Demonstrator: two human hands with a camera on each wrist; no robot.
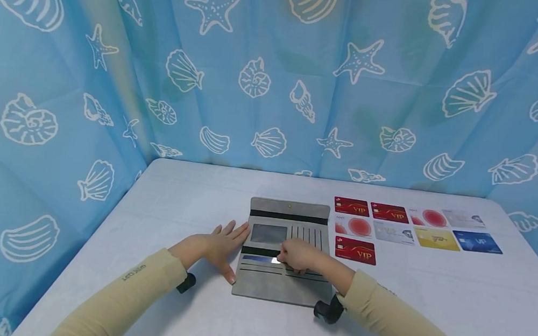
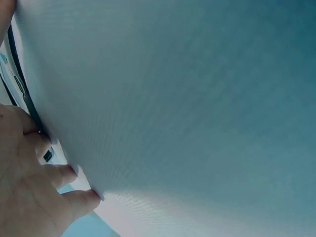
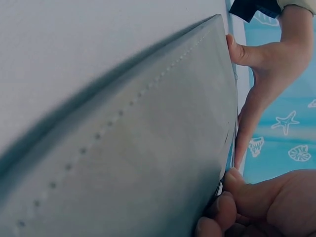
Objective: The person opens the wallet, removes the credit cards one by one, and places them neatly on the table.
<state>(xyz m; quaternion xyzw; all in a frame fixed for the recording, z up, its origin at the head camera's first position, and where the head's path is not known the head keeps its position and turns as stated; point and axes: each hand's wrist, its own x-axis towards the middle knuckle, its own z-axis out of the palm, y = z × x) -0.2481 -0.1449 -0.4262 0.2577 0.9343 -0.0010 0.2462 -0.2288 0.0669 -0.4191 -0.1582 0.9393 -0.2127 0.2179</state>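
Note:
A grey long wallet [image 1: 281,288] lies unfolded on the table, with a clear window [image 1: 269,234] and rows of card slots. In the lower half, a strip of a blue card [image 1: 257,258] shows above a slot on the left side. My right hand [image 1: 300,255] is over the wallet's middle, its fingers curled and the thumb and fingertips pinching at the card's right end. In the right wrist view, thumb and fingers [image 3: 234,185] meet at the slot's edge. My left hand [image 1: 223,247] rests spread at the wallet's left edge, fingertips and thumb touching it.
Right of the wallet, several cards lie in rows: red VIP cards [image 1: 355,250], white ones with red circles [image 1: 353,226], pale silver ones [image 1: 394,232], a gold one [image 1: 437,239] and a blue one [image 1: 477,242]. A shell-patterned blue curtain [image 1: 254,118] hangs behind the white table [image 1: 188,198].

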